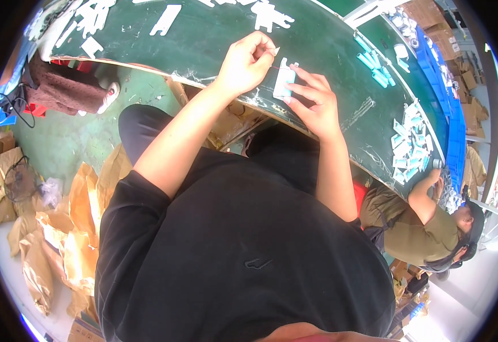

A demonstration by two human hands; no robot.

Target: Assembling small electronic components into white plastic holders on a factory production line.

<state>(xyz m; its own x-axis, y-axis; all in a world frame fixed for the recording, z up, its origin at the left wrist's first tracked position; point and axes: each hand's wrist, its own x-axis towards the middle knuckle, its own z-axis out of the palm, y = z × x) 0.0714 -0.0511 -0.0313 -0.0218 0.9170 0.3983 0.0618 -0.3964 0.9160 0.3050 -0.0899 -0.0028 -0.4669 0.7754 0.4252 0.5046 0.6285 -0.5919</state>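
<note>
My right hand (317, 104) grips a small white and pale-blue rectangular part (284, 81) by its right side, thumb and fingers along the edge, just above the green table. Up and to the left, my left hand (249, 61) is closed in a pinch on a small white piece (277, 51), of which only a tip shows. A thin reddish strand, perhaps a wire, runs between that pinch and the top of the rectangular part. Beyond my hands lie flat white notched pieces (268, 16), touching neither hand.
Light-blue cylinders (374, 67) lie right of my hands on the green table (203, 43). A pile of white and blue parts (411, 145) sits farther right, beside blue bins (457, 137). A co-worker (426, 222) works at the right. Brown paper bags (81, 228) stand at lower left.
</note>
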